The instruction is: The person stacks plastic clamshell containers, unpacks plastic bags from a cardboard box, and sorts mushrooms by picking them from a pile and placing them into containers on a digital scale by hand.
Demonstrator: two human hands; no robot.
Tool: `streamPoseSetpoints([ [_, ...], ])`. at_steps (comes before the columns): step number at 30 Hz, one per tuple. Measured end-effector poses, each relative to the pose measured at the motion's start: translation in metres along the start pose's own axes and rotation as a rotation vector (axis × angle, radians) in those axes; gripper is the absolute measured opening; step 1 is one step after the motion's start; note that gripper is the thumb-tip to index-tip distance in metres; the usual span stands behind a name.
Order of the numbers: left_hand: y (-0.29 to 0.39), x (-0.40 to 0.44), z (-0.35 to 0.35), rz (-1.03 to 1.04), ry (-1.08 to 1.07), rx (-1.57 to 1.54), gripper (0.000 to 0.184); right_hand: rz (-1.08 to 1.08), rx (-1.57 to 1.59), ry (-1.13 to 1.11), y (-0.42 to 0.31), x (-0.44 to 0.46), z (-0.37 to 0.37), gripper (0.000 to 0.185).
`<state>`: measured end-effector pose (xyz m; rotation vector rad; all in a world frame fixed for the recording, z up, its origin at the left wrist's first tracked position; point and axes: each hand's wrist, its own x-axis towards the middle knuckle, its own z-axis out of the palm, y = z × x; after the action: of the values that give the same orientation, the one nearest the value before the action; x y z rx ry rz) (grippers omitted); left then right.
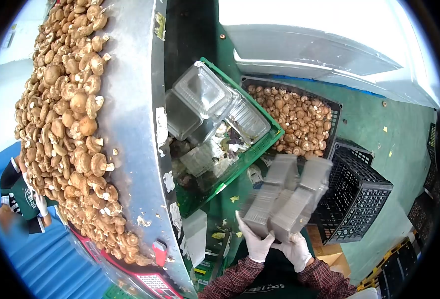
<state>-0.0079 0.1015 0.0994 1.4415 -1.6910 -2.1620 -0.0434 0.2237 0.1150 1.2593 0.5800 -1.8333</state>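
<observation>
Nested stacks of clear plastic clamshell containers (284,197) are held up in front of my body, slightly smeared by motion. My left hand (255,241), in a white glove, grips the lower left end of the stacks. Close beside it, my right hand (296,250), also gloved, is closed on the lower right end. The fingers are partly hidden behind the plastic. Just beyond the stacks, a green crate (250,152) holds more clear containers (203,89) and scraps.
Many shiitake mushrooms (75,114) lie piled on a metal table (130,99) to the left. A black crate of mushrooms (299,117) stands behind the green one. An empty-looking black crate (359,199) is at right. Another person (25,199) works across the table.
</observation>
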Motion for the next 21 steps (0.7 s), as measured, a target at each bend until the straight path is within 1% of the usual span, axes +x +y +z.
streamPoseSetpoints([
  [1, -0.007, -0.001, -0.001, -0.001, -0.003, 0.001, 0.119, -0.019, -0.017, 0.015, -0.004, -0.006, -0.003, 0.063],
  [3, -0.015, 0.002, -0.002, -0.053, -0.197, 0.079, 0.122, -0.048, -0.021, 0.015, -0.012, -0.014, -0.003, 0.064],
  [4, -0.013, 0.002, 0.000, -0.053, -0.204, 0.081, 0.122, -0.076, -0.027, 0.014, -0.015, -0.016, -0.003, 0.066],
  [6, -0.001, -0.003, 0.005, -0.226, -0.318, -0.067, 0.124, -0.098, 0.021, 0.002, -0.021, -0.015, -0.005, 0.066],
  [7, 0.009, -0.002, 0.009, -0.260, -0.318, -0.111, 0.117, -0.096, 0.025, -0.057, -0.022, -0.014, -0.007, 0.067],
  [8, 0.009, 0.002, 0.007, -0.263, -0.323, -0.101, 0.117, -0.094, 0.030, -0.116, -0.023, -0.012, -0.011, 0.068],
  [9, 0.009, 0.008, 0.005, -0.191, -0.381, -0.058, 0.111, -0.076, -0.039, -0.202, -0.022, -0.008, -0.013, 0.057],
  [10, 0.010, 0.013, 0.004, -0.118, -0.438, -0.016, 0.105, -0.074, -0.028, -0.204, -0.021, -0.005, -0.014, 0.057],
  [11, 0.008, 0.013, 0.011, -0.094, -0.399, 0.002, 0.093, -0.022, 0.055, -0.161, -0.019, -0.001, -0.013, 0.056],
  [12, 0.008, 0.020, 0.014, -0.096, -0.401, 0.013, 0.093, 0.031, 0.137, -0.118, -0.017, 0.003, -0.011, 0.058],
  [14, 0.013, 0.037, 0.021, 0.044, -0.452, 0.129, 0.085, 0.066, 0.193, -0.114, -0.019, 0.011, -0.008, 0.060],
  [15, 0.018, 0.045, 0.028, 0.065, -0.457, 0.190, 0.080, 0.060, 0.511, -0.120, -0.013, 0.020, -0.023, 0.054],
  [16, 0.022, 0.055, 0.034, 0.060, -0.493, 0.241, 0.078, 0.018, 0.619, -0.089, -0.014, 0.024, -0.025, 0.050],
  [17, 0.030, 0.066, 0.039, 0.112, -0.546, 0.321, 0.076, -0.034, 0.667, -0.056, -0.017, 0.029, -0.026, 0.047],
  [19, 0.037, 0.088, 0.043, 0.194, -0.647, 0.447, 0.070, -0.119, 0.665, -0.056, -0.018, 0.039, -0.042, 0.040],
  [20, 0.038, 0.097, 0.044, 0.120, -0.670, 0.353, 0.056, -0.156, 0.634, -0.089, -0.019, 0.044, -0.052, 0.041],
  [21, 0.039, 0.111, 0.041, 0.171, -0.649, 0.356, 0.046, -0.195, 0.604, -0.121, -0.019, 0.049, -0.063, 0.041],
])
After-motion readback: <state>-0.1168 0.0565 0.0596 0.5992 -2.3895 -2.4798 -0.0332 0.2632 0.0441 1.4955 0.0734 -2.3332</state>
